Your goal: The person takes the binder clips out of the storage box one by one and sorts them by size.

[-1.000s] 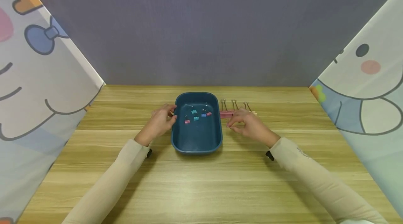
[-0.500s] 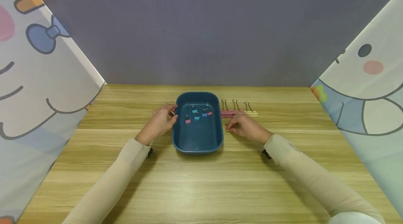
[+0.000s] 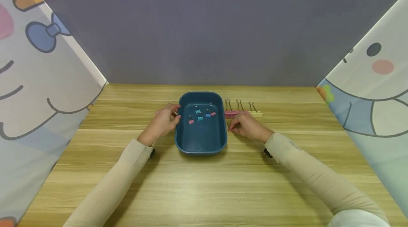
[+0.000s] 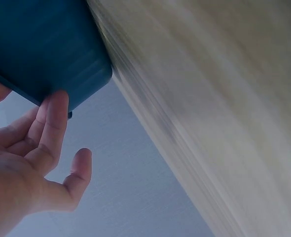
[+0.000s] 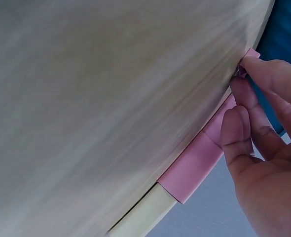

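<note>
My left hand (image 3: pixel 163 121) is at the left side of a dark blue tray (image 3: pixel 200 149). Its fingers touch the outer wall just under the rim in the left wrist view, and one finger stands apart. On the tray's right, my right hand (image 3: pixel 248 126) pinches a small pinkish binder clip (image 5: pixel 252 53) between thumb and fingertips, low over the table; the fingers hide most of it. Behind that hand stand large binder clips in a row, pink (image 3: pixel 229 114) and pale yellow (image 3: pixel 256 114), wire handles up. Small clips lie inside the tray: pink (image 3: pixel 191 122), teal (image 3: pixel 200 118) and blue (image 3: pixel 208 115).
Everything stands on a wood-grain table (image 3: pixel 197 191). A grey panel (image 3: pixel 204 28) rises at its back edge, with cartoon-printed panels on the left (image 3: pixel 41 106) and right (image 3: pixel 376 110). The row of large clips begins close to the tray's right wall.
My right hand has shifted slightly left, toward the tray, uncovering more of the pink and yellow clip row. The left hand stays at the tray's left rim.
</note>
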`<state>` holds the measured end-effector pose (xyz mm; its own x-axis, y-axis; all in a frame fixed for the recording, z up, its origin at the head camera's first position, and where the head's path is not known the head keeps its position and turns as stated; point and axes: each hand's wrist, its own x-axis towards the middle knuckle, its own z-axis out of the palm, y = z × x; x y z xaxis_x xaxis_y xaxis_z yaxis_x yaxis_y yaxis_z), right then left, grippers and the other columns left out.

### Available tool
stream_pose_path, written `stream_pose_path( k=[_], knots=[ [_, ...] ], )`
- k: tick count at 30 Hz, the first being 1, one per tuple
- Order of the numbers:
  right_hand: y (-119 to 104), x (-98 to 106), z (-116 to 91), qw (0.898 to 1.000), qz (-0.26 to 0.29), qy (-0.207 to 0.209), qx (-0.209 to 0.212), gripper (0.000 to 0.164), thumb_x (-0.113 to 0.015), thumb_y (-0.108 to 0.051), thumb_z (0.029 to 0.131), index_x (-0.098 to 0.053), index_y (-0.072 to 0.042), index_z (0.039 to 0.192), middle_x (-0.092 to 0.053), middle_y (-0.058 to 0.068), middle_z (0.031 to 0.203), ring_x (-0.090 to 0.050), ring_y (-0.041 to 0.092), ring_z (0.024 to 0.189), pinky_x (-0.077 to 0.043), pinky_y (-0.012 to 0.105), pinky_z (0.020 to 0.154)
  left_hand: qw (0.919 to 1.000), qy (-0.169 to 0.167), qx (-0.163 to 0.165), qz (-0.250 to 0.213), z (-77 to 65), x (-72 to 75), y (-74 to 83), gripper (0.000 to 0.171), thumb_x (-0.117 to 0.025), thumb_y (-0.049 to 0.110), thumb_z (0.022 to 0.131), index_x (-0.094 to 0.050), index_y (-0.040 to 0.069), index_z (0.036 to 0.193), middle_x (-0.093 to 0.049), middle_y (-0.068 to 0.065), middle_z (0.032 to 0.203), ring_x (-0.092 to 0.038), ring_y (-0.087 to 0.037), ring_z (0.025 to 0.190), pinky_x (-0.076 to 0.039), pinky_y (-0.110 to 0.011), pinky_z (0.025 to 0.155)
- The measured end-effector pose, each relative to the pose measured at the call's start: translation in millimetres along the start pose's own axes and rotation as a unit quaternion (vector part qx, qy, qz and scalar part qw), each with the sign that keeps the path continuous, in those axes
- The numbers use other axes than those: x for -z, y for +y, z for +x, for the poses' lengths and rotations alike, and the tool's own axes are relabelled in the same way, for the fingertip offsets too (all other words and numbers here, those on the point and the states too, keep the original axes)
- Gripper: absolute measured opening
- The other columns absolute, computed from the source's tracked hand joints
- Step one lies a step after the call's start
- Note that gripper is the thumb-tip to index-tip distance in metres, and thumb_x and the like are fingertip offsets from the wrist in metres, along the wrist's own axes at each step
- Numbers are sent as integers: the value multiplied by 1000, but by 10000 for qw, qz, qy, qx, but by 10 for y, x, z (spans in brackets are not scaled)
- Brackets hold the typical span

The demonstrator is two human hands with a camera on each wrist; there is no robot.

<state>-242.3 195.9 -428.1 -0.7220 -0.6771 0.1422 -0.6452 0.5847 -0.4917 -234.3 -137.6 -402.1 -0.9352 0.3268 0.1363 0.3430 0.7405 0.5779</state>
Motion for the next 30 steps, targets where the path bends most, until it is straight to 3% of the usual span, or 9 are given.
stream_pose_path(
  k=[8,14,21,24,30],
  knots=[
    [-15,2,4,9999,-93,89,-82,12,-78,-1,74,-74,-12,78,-66,-6,79,-60,13,78,-41,39,83,10000,19,-53,27,-3,-3,-10,43,-62,8,90,-51,-6,129,-59,-15,106,-63,-24,92,-27,-49,87],
    [-95,77,5,9991,-191,325,-183,9,-80,-6,74,-74,-11,78,-66,-4,79,-56,17,79,-44,37,77,10000,12,-26,60,4,-10,-7,42,-62,8,90,-52,-6,129,-59,-14,105,-63,-24,92,-28,-49,86],
    [-223,246,5,9973,-108,601,-418,12,-76,-1,75,-74,-7,86,-65,2,85,-52,22,80,-44,35,69,10000,-4,-57,18,8,-22,-25,42,-60,7,90,-51,-7,129,-59,-15,106,-63,-25,93,-27,-51,86],
    [-248,280,8,9965,-153,782,-270,13,-76,-2,76,-73,-8,88,-64,1,84,-49,21,78,-42,34,67,10000,15,-52,-33,6,-18,-23,42,-60,7,90,-51,-7,129,-59,-15,107,-62,-25,93,-26,-51,88],
    [-338,279,55,9923,-145,1061,625,11,-75,-4,79,-73,-10,88,-64,-3,89,-50,15,79,-46,30,66,10000,40,-17,-81,-2,-9,-15,42,-61,9,90,-51,-6,129,-59,-15,107,-62,-25,93,-25,-49,88]
  ],
)
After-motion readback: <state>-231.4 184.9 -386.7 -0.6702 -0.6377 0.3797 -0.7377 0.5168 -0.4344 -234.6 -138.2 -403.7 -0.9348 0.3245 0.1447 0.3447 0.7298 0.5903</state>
